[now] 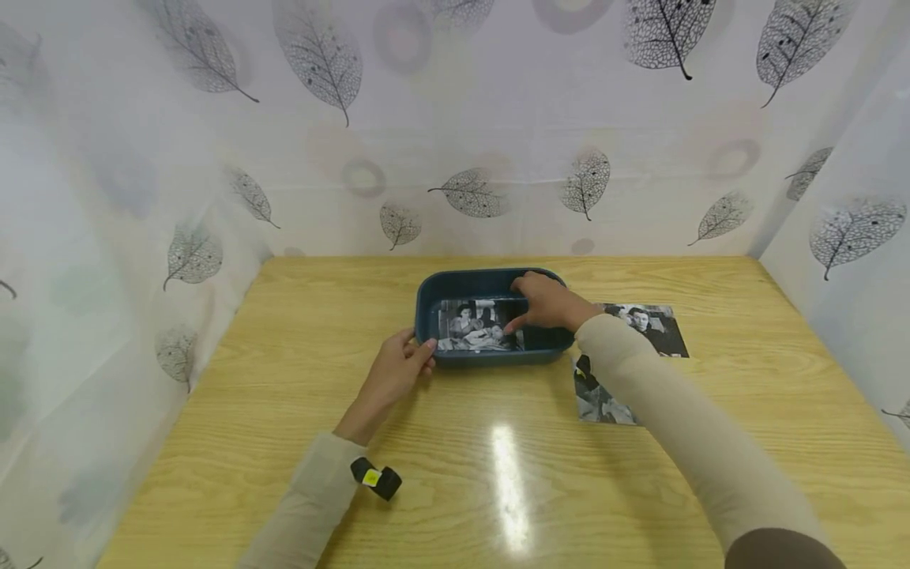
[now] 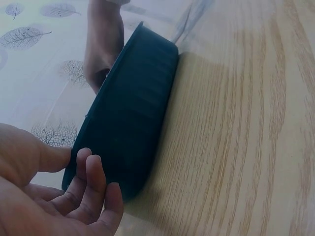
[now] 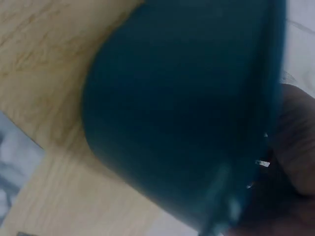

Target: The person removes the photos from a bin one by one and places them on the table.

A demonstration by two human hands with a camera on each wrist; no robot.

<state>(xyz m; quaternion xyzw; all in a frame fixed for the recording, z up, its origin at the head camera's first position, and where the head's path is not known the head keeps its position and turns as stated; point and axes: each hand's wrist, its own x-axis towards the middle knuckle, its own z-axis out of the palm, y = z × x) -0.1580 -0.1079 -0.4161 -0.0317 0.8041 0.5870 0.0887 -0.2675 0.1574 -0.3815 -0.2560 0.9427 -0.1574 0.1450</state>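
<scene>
A dark teal, rectangular plastic tray (image 1: 490, 359) stands toward the back of the wooden table. Inside it lies a black-and-white photo (image 1: 472, 328) of people. My left hand (image 1: 394, 367) grips the tray's left end, thumb at the rim and fingers against the outer wall; the left wrist view shows this hand (image 2: 64, 187) close up. Reaching over the tray's right end, my right hand (image 1: 550, 304) has thumb and fingers spread apart, the thumb by the photo's right edge. In the right wrist view the tray wall (image 3: 172, 108) covers much of that hand (image 3: 295, 142).
Right of the tray, partly under my right forearm, lie a photo (image 1: 664, 332) with a face and another photo (image 1: 600, 403) nearer me. Behind the wooden table (image 1: 320, 316) hangs a leaf-patterned curtain (image 1: 526, 158), which also runs along both sides.
</scene>
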